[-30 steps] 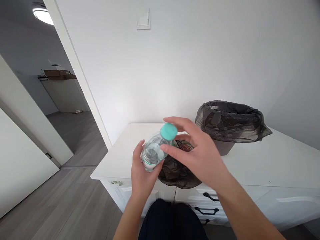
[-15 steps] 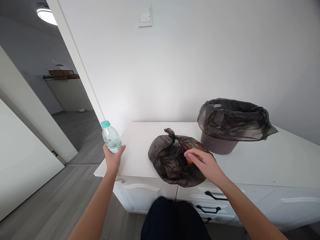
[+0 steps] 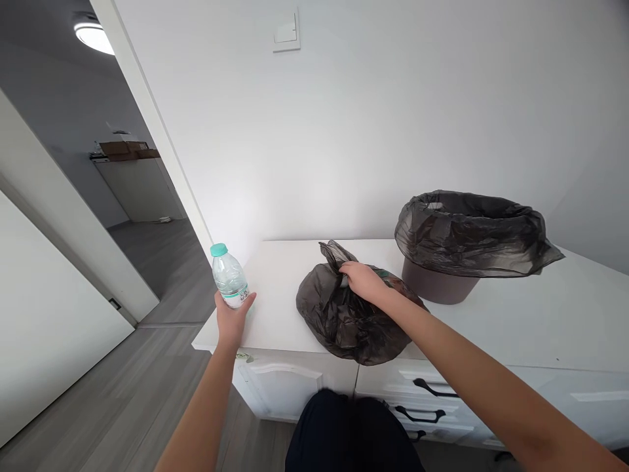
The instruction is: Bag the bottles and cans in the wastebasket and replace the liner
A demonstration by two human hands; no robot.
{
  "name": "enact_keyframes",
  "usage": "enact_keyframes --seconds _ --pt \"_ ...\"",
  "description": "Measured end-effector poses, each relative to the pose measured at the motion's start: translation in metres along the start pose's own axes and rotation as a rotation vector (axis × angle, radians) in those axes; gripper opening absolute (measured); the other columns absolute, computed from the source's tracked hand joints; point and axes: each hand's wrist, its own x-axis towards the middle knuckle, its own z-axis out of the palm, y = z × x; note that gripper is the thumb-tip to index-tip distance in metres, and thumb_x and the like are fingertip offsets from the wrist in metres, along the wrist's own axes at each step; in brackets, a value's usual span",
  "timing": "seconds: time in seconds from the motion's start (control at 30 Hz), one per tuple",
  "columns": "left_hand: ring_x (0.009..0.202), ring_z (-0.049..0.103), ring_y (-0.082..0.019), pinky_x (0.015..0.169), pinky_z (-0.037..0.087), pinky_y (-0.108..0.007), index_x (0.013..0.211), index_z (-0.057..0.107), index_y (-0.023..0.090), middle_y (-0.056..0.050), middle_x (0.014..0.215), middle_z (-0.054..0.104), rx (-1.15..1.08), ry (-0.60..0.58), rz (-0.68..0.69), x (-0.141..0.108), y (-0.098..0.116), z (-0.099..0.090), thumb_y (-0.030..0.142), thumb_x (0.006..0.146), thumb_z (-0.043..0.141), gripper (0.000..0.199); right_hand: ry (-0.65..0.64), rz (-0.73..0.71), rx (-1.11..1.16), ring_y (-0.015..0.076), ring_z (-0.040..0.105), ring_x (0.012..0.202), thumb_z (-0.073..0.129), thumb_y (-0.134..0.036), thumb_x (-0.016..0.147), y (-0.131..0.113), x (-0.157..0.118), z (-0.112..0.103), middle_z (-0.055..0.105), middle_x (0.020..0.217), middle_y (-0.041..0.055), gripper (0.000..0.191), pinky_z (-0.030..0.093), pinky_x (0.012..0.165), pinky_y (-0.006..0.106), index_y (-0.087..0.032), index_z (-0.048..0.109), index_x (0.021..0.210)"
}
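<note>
My left hand (image 3: pixel 232 320) is closed around the lower part of a clear plastic bottle (image 3: pixel 228 274) with a teal cap. The bottle is nearly upright at the left end of the white cabinet top. A filled black garbage bag (image 3: pixel 339 321) lies on that top near the front edge, with colourful packaging showing dimly through its right side. My right hand (image 3: pixel 362 278) pinches the gathered neck of this bag, whose loose end sticks up to the left of my fingers. The fingertips are partly hidden in the folds.
A brownish trash can (image 3: pixel 437 285) lined with a black bag stands on the white cabinet top (image 3: pixel 511 314), right of the garbage bag. Dark drawer handles (image 3: pixel 420 414) line the cabinet front. The wall (image 3: pixel 339 151) rises behind; a doorway (image 3: pixel 152 242) opens at left.
My right hand has moved up and left from above the garbage bag to its neck and gripped it. The neck's loose end is more spread. My left hand still holds the bottle.
</note>
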Motion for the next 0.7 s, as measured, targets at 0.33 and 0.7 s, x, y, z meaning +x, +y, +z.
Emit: enact_keyframes --seconds 0.33,0.7 --pt "0.104 0.059 -0.028 0.088 0.047 -0.042 0.117 0.043 0.024 -0.007 0.114 0.061 0.022 -0.021 0.009 0.005 -0.014 -0.005 0.049 0.065 0.078 0.067 -0.213 0.205 -0.133 0.0350 0.057 0.114 0.055 -0.002 0.075 0.026 0.020 -0.001 0.056 0.128 0.0194 0.074 0.046 0.086 0.042 -0.022 0.041 0.145" --pt "0.104 0.059 -0.026 0.088 0.047 -0.041 0.123 0.044 0.026 -0.005 0.115 0.060 -0.036 -0.049 0.021 0.011 -0.028 -0.004 0.048 0.065 0.079 0.071 -0.081 0.243 -0.174 0.0287 0.063 0.091 0.061 -0.055 0.074 0.035 0.014 -0.082 0.067 0.107 0.0096 0.062 0.045 0.071 0.033 -0.024 0.053 0.127"
